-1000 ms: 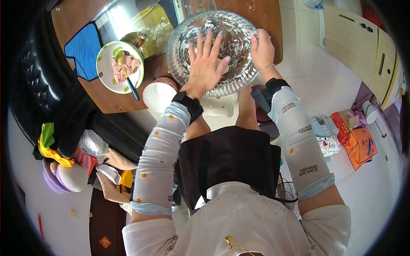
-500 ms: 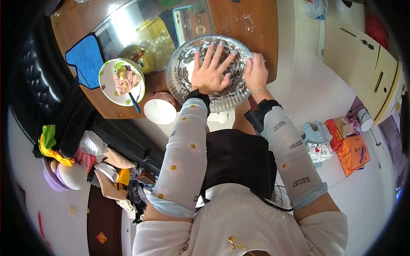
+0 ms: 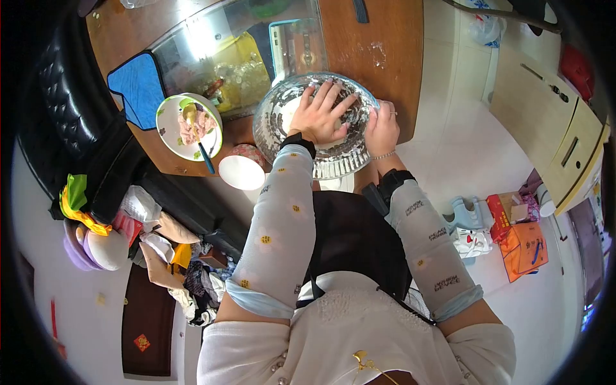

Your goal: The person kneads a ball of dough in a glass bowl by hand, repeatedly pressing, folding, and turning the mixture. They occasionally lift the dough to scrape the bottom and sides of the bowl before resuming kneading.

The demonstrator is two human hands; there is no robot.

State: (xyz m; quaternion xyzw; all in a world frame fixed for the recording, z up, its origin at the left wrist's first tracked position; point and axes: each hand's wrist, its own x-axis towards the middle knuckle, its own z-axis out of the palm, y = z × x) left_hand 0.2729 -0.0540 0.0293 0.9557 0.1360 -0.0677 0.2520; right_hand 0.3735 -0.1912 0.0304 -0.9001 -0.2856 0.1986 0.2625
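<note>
A clear glass bowl, its inside smeared with white floury paste, rests at the table's near edge. My left hand is inside it, palm down with fingers spread. A white lump that looks like dough shows partly beside that hand; the rest is hidden under it. On the right, my right hand grips the bowl's rim, fingers curled over the edge. Left of the bowl, a white-and-green bowl holds pink minced meat and a spoon with a dark blue handle.
A small bowl with a patterned outside sits by the table's edge. Beyond lie a blue mat and a glass panel with a yellow packet beneath. White powder dusts the brown tabletop. A black sofa stands at left, cabinets at right.
The view has shifted slightly. My left hand's fingers have drawn a little closer together and curled inside the glass bowl. My right hand stays on the rim.
</note>
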